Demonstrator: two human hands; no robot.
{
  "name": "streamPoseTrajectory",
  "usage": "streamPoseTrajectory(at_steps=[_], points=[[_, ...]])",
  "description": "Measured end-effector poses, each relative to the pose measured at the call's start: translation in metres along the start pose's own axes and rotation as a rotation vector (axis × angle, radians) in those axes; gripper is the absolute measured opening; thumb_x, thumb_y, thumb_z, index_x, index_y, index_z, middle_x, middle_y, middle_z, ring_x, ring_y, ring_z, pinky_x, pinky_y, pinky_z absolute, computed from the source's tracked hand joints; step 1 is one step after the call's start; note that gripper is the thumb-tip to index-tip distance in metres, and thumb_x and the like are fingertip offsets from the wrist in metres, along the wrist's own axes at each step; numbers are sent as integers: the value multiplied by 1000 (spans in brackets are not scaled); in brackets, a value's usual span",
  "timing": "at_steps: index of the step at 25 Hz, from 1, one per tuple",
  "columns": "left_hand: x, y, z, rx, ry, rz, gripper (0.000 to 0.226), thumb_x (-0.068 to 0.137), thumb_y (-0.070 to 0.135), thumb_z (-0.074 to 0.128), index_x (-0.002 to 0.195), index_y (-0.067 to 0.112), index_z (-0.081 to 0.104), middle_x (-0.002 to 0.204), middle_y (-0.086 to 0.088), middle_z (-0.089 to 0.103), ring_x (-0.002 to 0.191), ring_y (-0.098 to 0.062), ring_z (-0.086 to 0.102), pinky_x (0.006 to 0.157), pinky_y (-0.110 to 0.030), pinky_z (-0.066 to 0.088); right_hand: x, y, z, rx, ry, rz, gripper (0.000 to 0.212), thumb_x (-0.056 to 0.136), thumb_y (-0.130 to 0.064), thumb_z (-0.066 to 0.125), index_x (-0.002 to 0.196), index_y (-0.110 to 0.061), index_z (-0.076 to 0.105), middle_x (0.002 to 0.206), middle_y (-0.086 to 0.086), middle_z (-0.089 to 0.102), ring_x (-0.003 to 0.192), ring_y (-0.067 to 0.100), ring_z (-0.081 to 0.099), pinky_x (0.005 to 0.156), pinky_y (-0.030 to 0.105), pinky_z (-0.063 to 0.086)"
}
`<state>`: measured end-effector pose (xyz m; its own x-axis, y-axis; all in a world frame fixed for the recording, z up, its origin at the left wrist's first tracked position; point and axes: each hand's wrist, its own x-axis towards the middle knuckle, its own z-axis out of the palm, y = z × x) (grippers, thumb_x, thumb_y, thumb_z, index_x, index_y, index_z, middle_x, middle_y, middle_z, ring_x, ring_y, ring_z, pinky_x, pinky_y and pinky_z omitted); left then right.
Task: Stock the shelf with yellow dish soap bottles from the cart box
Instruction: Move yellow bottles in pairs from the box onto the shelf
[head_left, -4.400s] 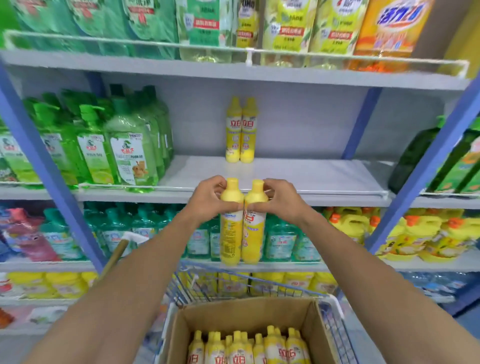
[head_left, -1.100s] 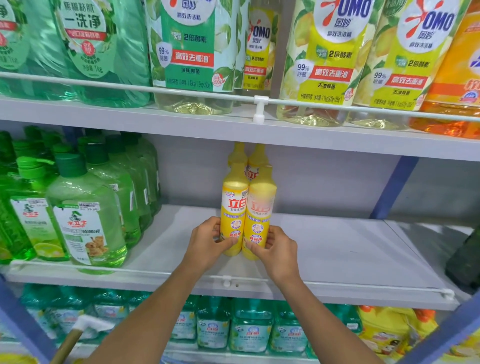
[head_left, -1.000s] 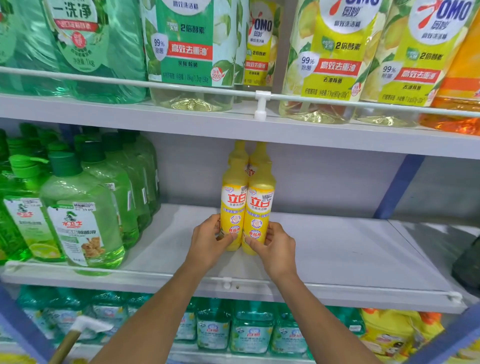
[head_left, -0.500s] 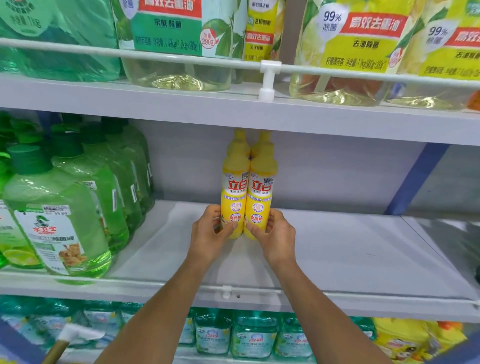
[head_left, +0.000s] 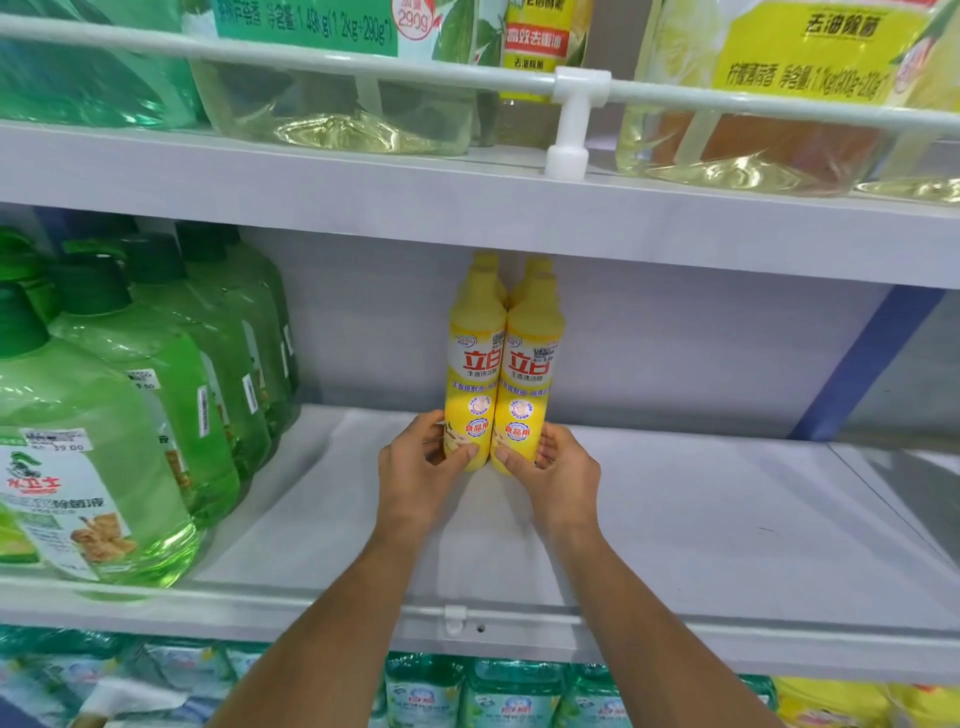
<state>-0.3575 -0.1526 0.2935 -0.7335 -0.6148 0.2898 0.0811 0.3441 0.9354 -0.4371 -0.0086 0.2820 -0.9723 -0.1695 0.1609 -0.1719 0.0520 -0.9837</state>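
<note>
Two yellow dish soap bottles stand upright side by side on the grey middle shelf (head_left: 701, 509). My left hand (head_left: 421, 467) grips the base of the left bottle (head_left: 474, 374). My right hand (head_left: 558, 467) grips the base of the right bottle (head_left: 531, 374). Right behind them, the yellow caps of two more yellow bottles (head_left: 488, 265) peek out near the shelf's back wall. The cart and its box are out of view.
Large green detergent bottles (head_left: 104, 441) fill the left part of the shelf. A white rail (head_left: 457, 616) runs along the shelf's front edge. The upper shelf (head_left: 467, 208) with refill pouches hangs low overhead. A blue upright (head_left: 862, 364) stands at the right.
Both hands carried the two bottles from above the cart box onto the shelf and pushed them back against the two rear bottles. My view has moved closer and lower.
</note>
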Motion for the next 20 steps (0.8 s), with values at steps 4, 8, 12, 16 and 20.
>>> streamPoseTrajectory(at_steps=[4,8,12,16,20], points=[[-1,2,0,-14,-2,4,40,75,16,87,112,20,71,93,18,73,84,7,70,77,-10,55,-2,0,0,-36,-1,-11,41,71,-20,93,103,-28,68,96,-8,78,86,4,74,85,34,62],[-1,7,0,-15,-14,-21,41,76,15,87,112,19,69,91,21,70,81,13,67,70,-4,50,-4,-4,0,-71,-7,-18,40,72,-24,92,102,-32,67,98,-9,77,88,4,74,87,36,62],[-2,12,-2,-52,-45,-73,41,77,9,85,114,13,67,94,14,71,77,15,66,66,-3,49,-6,-10,-2,-127,-14,-8,40,71,-27,93,98,-36,64,99,-10,76,88,3,73,87,36,62],[4,24,-10,125,-106,-173,56,81,24,83,128,11,56,118,-8,70,94,-7,69,78,-22,56,-9,-27,-11,-310,-123,-13,48,75,-35,89,112,-29,61,112,-8,73,93,2,68,86,27,59],[-4,43,-34,727,-283,-96,69,84,50,73,135,13,45,133,-12,57,122,-32,55,94,-42,48,-25,-59,-35,-663,-227,-73,68,85,-51,75,139,-18,50,142,2,57,129,21,54,102,37,47]])
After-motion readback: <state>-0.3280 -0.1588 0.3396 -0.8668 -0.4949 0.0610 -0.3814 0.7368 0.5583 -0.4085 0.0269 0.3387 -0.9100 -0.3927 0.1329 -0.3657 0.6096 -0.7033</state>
